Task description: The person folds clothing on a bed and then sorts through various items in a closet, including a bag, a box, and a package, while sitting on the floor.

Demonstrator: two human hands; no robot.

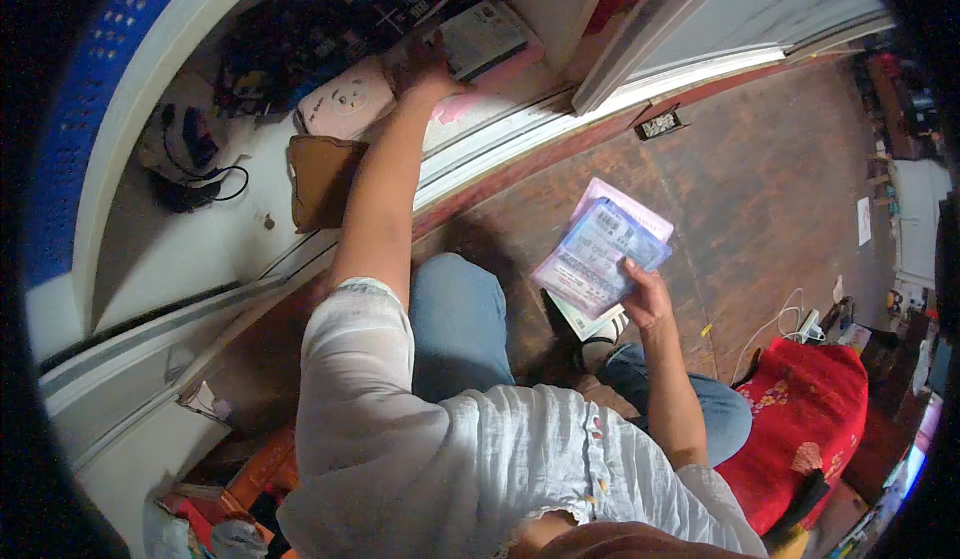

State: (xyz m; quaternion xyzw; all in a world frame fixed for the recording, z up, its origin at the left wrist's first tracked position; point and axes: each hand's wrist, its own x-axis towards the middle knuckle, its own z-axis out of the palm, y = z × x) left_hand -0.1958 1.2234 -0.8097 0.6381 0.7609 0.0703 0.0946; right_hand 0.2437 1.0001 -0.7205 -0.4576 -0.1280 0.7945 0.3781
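My left arm reaches into a low white cabinet (pixel 250 229), its hand (pixel 428 74) in shadow beside a book with a pale label-like cover (pixel 487 41). The fingers are too dark to make out. A pink pouch-like item with a drawn face (pixel 348 101) lies beside that wrist, and a brown cardboard piece (pixel 325 179) stands next to the forearm. My right hand (pixel 645 294) is closed on a small stack of thin books (pixel 605 249), a blue-purple back cover over a pink one. Below them shows a pale green-white booklet (pixel 585 316); whether the hand holds it too is unclear.
Dark, colourful stacked items (pixel 330 29) fill the cabinet's back, with a bag and black cord (pixel 190 159) near its left side. A small box (pixel 660 124) sits on the brown floor (pixel 740 199). At right are a red cloth (pixel 810 399) and a power strip (pixel 808 327).
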